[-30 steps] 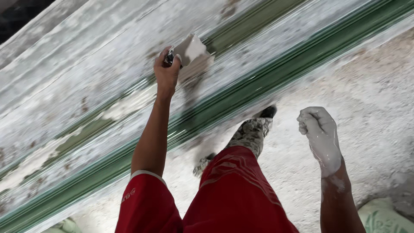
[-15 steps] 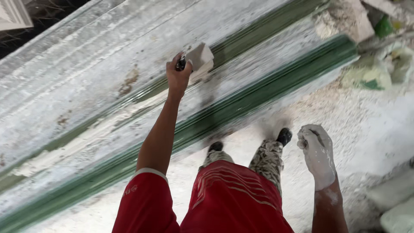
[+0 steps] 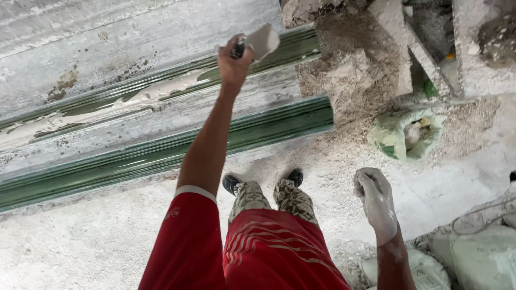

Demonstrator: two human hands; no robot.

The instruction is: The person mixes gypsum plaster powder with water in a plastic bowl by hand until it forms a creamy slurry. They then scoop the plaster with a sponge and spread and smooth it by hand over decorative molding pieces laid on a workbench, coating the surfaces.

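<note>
Left hand (image 3: 235, 60): raised at arm's length and clenched around the dark handle of a flat, plaster-coated scraper blade (image 3: 262, 41).
Blade: held just above and right of the fist, over the long green-edged moulded slab (image 3: 161, 153), near its right end.
Plaster: a white smear (image 3: 134, 102) is seen along the slab's groove, left of the blade.
Right hand (image 3: 375, 201): plaster-caked, hung low, fingers loosely curled, nothing held.
Floor: an open pale green sack (image 3: 406, 134) is seen beside rubble.
</note>
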